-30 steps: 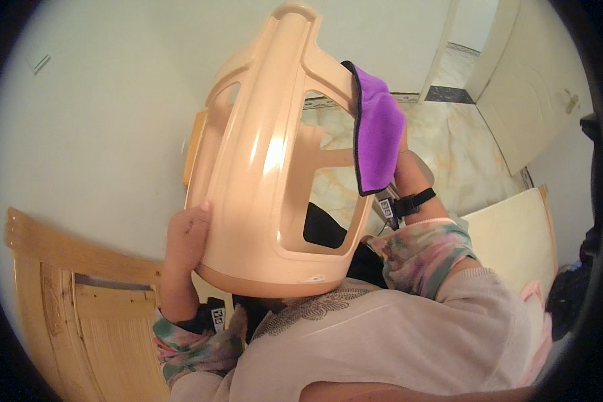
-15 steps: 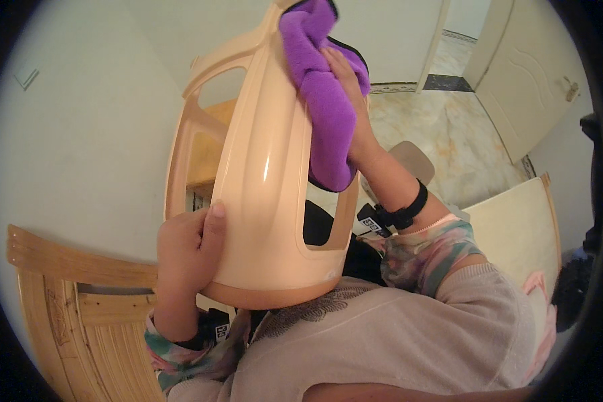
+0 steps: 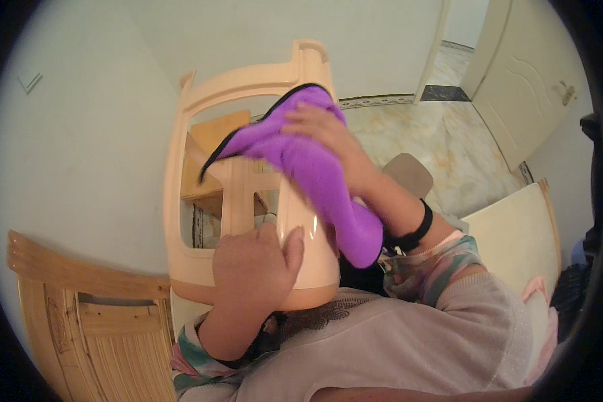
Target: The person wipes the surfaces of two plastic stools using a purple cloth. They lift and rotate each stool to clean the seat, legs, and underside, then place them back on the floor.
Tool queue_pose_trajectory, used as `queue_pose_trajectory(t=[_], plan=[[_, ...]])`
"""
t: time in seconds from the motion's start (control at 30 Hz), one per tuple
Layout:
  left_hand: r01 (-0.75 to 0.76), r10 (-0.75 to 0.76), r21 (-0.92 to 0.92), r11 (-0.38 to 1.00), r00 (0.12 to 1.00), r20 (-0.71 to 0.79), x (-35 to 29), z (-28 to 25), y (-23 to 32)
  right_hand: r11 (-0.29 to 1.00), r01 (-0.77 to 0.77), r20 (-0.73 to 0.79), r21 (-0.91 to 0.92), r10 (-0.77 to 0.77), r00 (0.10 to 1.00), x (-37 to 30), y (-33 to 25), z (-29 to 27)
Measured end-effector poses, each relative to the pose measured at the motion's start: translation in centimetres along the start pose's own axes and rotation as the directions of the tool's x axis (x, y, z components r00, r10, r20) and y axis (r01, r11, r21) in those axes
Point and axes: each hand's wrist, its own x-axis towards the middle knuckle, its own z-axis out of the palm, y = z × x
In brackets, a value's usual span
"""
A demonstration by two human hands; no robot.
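Observation:
A peach plastic stool [image 3: 319, 271] with cut-out sides is held up in front of my body, its legs pointing up and away and its darker orange rim near my lap. My left hand [image 3: 251, 264] grips its lower part, thumb lying along a corner post. Over the upper part of that post, my right hand [image 3: 328, 144] presses a purple cloth [image 3: 308, 171] with black edging. One end of the cloth reaches left across an opening, while the other hangs below my wrist. The underside of my right palm is hidden.
A wooden chair back [image 3: 114, 328] stands at lower left. Behind the stool is a wooden piece of furniture [image 3: 224, 130]. To the right are a rounded brownish seat [image 3: 409, 173] and a cream panel [image 3: 516, 231] with wooden edging. A cream door [image 3: 522, 80] stands farther off.
The stool has turned and lowered, showing more of its open side. My left hand has moved right along it. My right hand has come down with the cloth, which now spreads further left.

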Motion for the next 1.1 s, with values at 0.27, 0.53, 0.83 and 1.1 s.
queue_pose_trajectory(t=[0.27,0.53,0.83,1.1], plan=[[-0.010,0.015,-0.072,0.997,0.997,0.072,-0.5,-0.7,1.5,0.960,-0.221,-0.294,-0.172,0.164,0.942,2.6,12.6,-1.3],[0.011,-0.006,-0.075,0.997,0.998,0.059,-1.9,-0.8,1.6,0.969,-0.185,-0.201,-0.166,0.150,0.968,6.3,16.2,-3.2],[0.073,-0.072,-0.027,0.997,0.995,0.063,-0.3,0.1,0.9,0.972,-0.084,-0.028,-0.220,0.079,0.996,-2.1,4.1,1.1],[0.091,-0.098,-0.231,0.969,0.995,-0.019,1.1,0.8,0.1,0.951,-0.274,0.202,0.142,0.243,0.949,-9.4,-10.3,-1.3]])
